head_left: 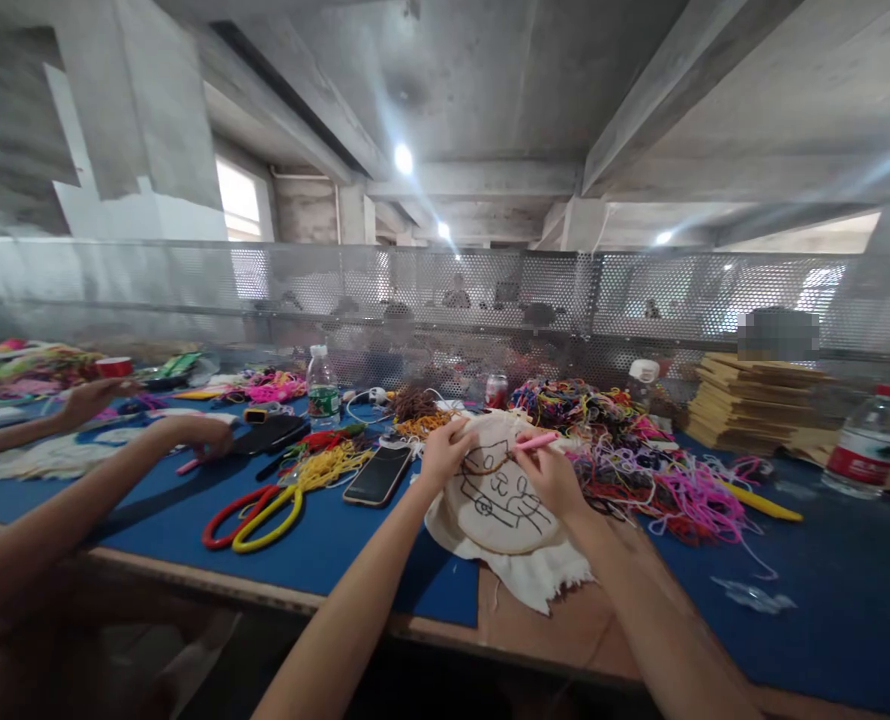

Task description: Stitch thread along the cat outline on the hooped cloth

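Observation:
My left hand (447, 455) is closed on the upper left rim of an embroidery hoop (521, 550). White cloth (539, 580) with a frayed edge is stretched in it and hangs over the near side. Black line drawing covers the cloth, with a brown yarn line near the top. Between the fingers of my right hand (546, 475) is a pink punch needle (536, 441), held over the hoop's upper right part; its tip is too small to make out. Tangled multicoloured yarn (640, 470) lies just right of this hand.
Left of the hoop are a phone (377, 476), scissors (254, 518) with red and yellow handles and yellow yarn (332, 465). A co-worker's hand (201, 436) reaches in from the left. Bottles (323, 388), a brown stack (749, 405) and a perforated screen (445, 290) stand behind.

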`<state>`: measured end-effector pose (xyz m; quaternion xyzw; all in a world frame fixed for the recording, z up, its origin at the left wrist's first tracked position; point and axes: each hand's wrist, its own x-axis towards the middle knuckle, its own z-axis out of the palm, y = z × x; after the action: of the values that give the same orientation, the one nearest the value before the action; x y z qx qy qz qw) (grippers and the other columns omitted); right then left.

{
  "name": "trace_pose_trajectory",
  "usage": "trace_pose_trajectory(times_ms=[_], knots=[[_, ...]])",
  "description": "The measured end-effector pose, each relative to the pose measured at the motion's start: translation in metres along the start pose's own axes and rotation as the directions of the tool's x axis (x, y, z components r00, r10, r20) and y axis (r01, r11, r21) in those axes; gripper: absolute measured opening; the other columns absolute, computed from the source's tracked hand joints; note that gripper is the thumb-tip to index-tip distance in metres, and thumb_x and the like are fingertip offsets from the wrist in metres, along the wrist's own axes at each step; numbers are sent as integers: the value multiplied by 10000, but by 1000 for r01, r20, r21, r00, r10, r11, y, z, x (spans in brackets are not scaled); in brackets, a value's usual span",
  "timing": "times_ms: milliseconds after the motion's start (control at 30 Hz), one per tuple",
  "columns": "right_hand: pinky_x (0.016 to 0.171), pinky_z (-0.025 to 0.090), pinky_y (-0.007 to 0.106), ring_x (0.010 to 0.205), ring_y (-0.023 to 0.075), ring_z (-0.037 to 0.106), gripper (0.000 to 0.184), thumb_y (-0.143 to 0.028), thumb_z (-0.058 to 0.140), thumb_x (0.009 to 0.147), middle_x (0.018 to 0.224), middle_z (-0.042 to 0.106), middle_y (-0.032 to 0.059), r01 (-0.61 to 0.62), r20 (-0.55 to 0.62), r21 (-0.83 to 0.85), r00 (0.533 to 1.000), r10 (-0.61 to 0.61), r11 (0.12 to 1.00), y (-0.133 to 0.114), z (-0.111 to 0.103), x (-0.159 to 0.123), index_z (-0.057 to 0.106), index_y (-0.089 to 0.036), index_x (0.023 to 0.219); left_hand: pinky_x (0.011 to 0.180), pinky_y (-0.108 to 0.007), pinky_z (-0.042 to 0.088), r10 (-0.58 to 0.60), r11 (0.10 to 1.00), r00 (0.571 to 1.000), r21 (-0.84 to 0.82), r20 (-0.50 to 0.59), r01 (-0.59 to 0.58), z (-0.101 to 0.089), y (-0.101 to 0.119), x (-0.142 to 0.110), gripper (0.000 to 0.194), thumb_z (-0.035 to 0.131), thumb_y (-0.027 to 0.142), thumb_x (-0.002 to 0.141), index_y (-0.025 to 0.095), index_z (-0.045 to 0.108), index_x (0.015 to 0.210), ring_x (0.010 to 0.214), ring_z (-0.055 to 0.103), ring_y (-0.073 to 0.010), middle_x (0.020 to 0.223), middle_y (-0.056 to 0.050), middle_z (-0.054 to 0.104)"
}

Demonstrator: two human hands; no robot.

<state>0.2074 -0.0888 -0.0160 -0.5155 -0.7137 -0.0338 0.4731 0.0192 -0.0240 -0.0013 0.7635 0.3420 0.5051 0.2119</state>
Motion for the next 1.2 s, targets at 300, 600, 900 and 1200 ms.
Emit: trace_pose_trajectory(times_ms=[300,600,900,1200], knots=[[674,464,278,726,179,608,204,-355,424,837,818,641,52,13,-50,57,999,-10,998,-5,-4,2,549,-194,855,660,-223,402,4,999,1000,53,-4,-4,-2,4,-1,235,506,298,764,132,669,796,683,537,-150,718,-18,635],[654,490,278,708,175,622,187,-371,433,837,834,627,59,-45,-60,215,996,59,975,0,-4,3,497,-196,852,759,-260,426,-33,999,999,36,-10,33,0,3,-1,272,518,300,756,140,680,904,796,579,-189,835,-37,680],[641,485,272,700,172,619,172,-367,430,846,820,621,51,-40,-44,208,998,50,977,0,-5,3,480,-202,854,744,-243,424,-8,998,1000,61,-19,9,1,-1,0,248,511,301,764,145,683,850,755,577,-169,809,-20,673],[690,458,280,743,179,608,168,-339,406,866,846,617,50,32,-42,55,999,-30,998,0,-5,2,504,-202,849,779,-259,433,-14,998,999,57,-30,15,2,-2,0,270,519,298,763,153,688,917,801,598,-183,851,-29,689]])
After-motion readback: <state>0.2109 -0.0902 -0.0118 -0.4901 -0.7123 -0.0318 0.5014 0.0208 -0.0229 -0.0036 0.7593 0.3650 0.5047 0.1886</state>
